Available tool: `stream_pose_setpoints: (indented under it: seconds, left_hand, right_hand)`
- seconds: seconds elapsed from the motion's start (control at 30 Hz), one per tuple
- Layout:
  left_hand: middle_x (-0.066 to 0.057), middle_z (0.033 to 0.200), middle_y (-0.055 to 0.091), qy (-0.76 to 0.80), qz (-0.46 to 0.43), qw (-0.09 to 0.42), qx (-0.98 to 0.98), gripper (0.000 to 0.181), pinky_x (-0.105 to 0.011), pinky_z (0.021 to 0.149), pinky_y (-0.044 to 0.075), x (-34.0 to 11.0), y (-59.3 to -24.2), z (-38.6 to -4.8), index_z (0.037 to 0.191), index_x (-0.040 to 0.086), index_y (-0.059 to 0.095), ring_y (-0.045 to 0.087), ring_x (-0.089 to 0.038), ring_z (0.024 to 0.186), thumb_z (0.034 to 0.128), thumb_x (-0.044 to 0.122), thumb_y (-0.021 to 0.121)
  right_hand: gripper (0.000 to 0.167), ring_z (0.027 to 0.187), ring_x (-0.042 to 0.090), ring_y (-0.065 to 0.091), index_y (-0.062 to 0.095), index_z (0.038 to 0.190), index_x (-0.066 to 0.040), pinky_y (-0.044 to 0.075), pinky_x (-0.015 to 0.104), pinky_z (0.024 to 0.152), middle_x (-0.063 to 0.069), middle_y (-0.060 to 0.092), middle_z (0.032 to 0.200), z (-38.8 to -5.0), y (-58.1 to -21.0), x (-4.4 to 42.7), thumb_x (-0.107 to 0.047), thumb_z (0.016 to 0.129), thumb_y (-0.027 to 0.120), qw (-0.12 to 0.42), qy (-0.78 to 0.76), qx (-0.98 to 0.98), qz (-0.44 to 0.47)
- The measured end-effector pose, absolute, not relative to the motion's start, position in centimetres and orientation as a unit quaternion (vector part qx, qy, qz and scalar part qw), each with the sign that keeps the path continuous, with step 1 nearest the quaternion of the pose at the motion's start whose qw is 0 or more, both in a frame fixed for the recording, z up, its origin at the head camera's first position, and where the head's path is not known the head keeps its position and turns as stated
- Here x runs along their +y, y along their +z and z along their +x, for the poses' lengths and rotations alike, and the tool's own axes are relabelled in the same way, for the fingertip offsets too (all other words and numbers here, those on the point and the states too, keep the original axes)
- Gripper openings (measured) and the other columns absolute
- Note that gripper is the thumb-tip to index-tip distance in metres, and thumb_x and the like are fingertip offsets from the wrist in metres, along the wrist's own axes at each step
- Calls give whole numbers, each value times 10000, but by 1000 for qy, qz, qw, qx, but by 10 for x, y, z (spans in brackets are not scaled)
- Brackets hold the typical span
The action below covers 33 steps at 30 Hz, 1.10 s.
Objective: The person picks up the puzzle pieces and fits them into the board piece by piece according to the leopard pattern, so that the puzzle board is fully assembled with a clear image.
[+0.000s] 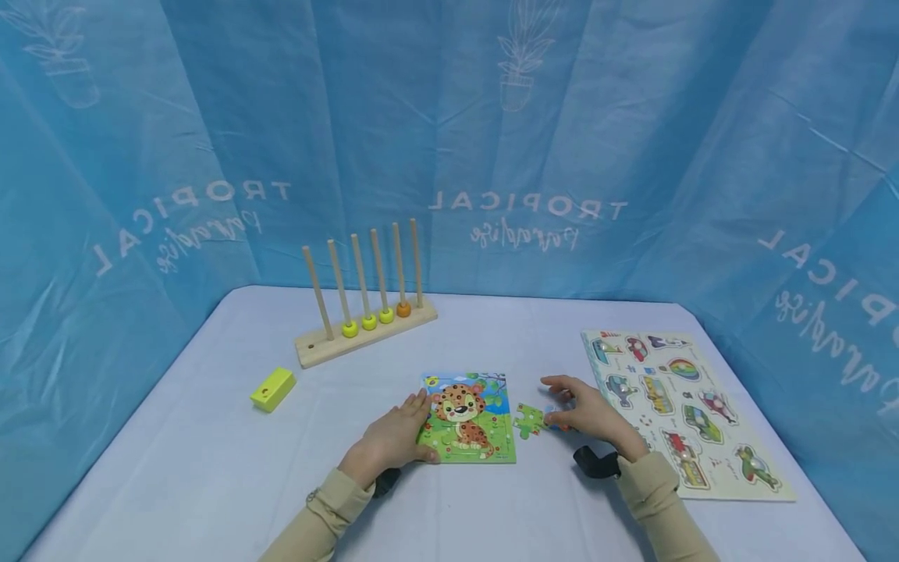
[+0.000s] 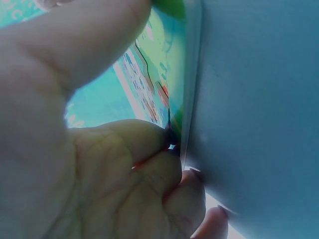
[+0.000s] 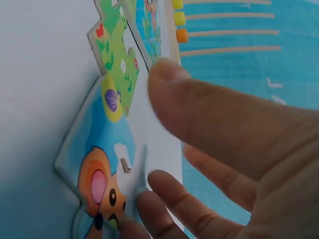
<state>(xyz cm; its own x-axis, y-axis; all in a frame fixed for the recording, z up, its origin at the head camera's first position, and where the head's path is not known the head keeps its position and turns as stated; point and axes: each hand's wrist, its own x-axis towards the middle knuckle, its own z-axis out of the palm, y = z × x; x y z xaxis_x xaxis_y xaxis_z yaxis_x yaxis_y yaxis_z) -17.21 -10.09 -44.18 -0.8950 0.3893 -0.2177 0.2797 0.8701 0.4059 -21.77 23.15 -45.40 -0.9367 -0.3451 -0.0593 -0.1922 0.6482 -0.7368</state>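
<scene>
A square leopard jigsaw puzzle (image 1: pixel 467 417) lies on the white table. My left hand (image 1: pixel 389 441) rests at its left side, fingers along the edge and thumb by the near left corner; in the left wrist view the fingers (image 2: pixel 154 164) touch the board's rim. To the right of the puzzle lie a green jigsaw piece (image 1: pixel 528 420) and a blue piece with an orange animal's face (image 3: pixel 107 134). Over the blue piece is my right hand (image 1: pixel 593 414), its thumb apart from the fingers. Some fingertips come close to that piece; contact cannot be made out.
A wooden peg stand (image 1: pixel 365 332) with yellow and orange beads is at the back left. Nearer on the left lies a yellow block (image 1: pixel 274 389). A knobbed picture board (image 1: pixel 688 414) covers the right side. Blue curtains (image 1: pixel 449 140) surround the table.
</scene>
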Motion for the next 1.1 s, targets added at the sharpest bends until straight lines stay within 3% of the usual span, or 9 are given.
stream_pose_setpoints:
  seconds: [0.07, 0.27, 0.47, 0.6, 0.7, 0.83, 1.0, 1.1]
  left_hand:
    - [-202, 1590, 238, 184, 176, 147, 956, 942, -512, 1194, 290, -101, -442, -172, 1494, -36, 297, 248, -360, 1472, 792, 390, 759]
    - [-207, 1589, 239, 182, 178, 147, 956, 941, -516, 1191, 292, -101, -441, -171, 1489, -46, 300, 250, -365, 1470, 793, 392, 758]
    - [-212, 1587, 240, 186, 179, 149, 955, 926, -522, 1192, 288, -100, -438, -170, 1483, -57, 306, 253, -372, 1468, 804, 387, 753]
    - [-206, 1590, 238, 182, 178, 150, 955, 928, -515, 1193, 290, -101, -439, -171, 1485, -52, 305, 250, -365, 1471, 804, 392, 751]
    - [-204, 1590, 239, 180, 177, 150, 956, 936, -513, 1192, 293, -101, -440, -171, 1487, -48, 303, 250, -362, 1471, 798, 395, 755]
    - [-205, 1588, 244, 179, 178, 147, 957, 942, -517, 1187, 300, -101, -441, -171, 1487, -46, 305, 255, -365, 1469, 791, 398, 759]
    - [-205, 1588, 244, 180, 179, 145, 956, 944, -518, 1186, 302, -101, -441, -171, 1489, -40, 305, 255, -363, 1469, 790, 400, 760]
    - [-207, 1587, 244, 184, 178, 145, 956, 945, -520, 1186, 301, -101, -441, -172, 1489, -41, 305, 256, -365, 1469, 787, 396, 764]
  right_hand:
    - [663, 1060, 293, 544, 504, 1383, -41, 511, 296, 665, 194, 568, 1280, -217, -455, 232, -145, 794, 792, 95, -384, 905, -155]
    - [749, 1093, 296, 559, 494, 1388, -42, 509, 410, 864, 143, 600, 1251, -212, -457, 213, -129, 729, 841, 75, -348, 912, -202]
    - [708, 1087, 295, 580, 533, 1360, -74, 513, 466, 917, 107, 610, 1220, -206, -458, 196, -70, 719, 835, 68, -323, 918, -220]
    - [551, 931, 225, 597, 638, 1247, -112, 532, 356, 785, 67, 651, 1087, -207, -455, 197, -58, 730, 819, 82, -329, 926, -168]
    - [355, 795, 151, 541, 702, 1122, -108, 468, 263, 675, 38, 674, 976, -208, -452, 202, -55, 779, 777, 94, -341, 924, -144]
    - [152, 705, 121, 518, 710, 1016, -89, 443, 237, 597, 20, 681, 883, -210, -447, 209, -97, 865, 705, 89, -350, 922, -140]
    - [201, 629, 144, 573, 603, 1128, -28, 529, 282, 531, 95, 631, 866, -212, -445, 209, -99, 940, 602, 97, -424, 889, -140]
    - [267, 647, 177, 611, 557, 1212, -3, 584, 319, 557, 134, 585, 890, -213, -447, 203, -90, 960, 569, 115, -470, 861, -155]
